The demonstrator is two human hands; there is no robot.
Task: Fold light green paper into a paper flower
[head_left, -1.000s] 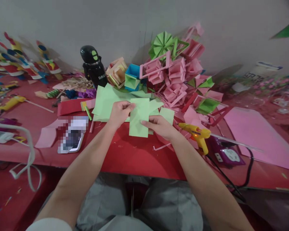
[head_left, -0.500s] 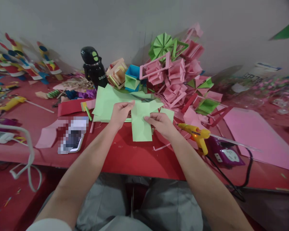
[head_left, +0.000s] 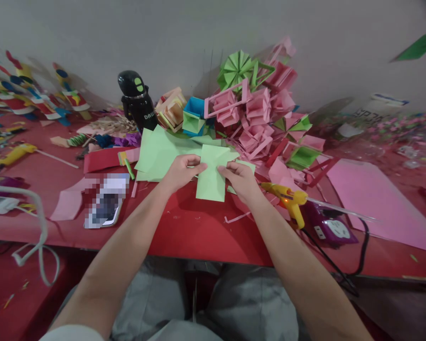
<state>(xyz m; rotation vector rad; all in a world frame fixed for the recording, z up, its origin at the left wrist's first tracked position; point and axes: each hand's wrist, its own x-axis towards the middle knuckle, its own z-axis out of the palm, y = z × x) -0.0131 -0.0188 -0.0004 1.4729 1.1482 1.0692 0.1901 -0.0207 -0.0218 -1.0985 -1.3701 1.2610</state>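
Between my hands is a light green rectangle of paper (head_left: 212, 182), held upright just above the red table (head_left: 199, 237). My left hand (head_left: 185, 169) pinches its left edge, thumb in front and fingers behind. On the opposite edge my right hand (head_left: 238, 176) pinches it the same way. Larger light green sheets (head_left: 159, 154) lie behind my left hand. A small green paper piece shows partly beneath my right hand.
A yellow glue gun (head_left: 289, 199) with its light glowing lies at the right beside a purple power socket (head_left: 332, 225). Folded pink paper shapes (head_left: 257, 106) are piled at the back. A black bottle (head_left: 138, 102) and a phone (head_left: 108, 201) are at the left.
My left hand has moved from the paper's top corner down to its left edge. The paper has been raised slightly, and my right hand grips nearer its right edge.
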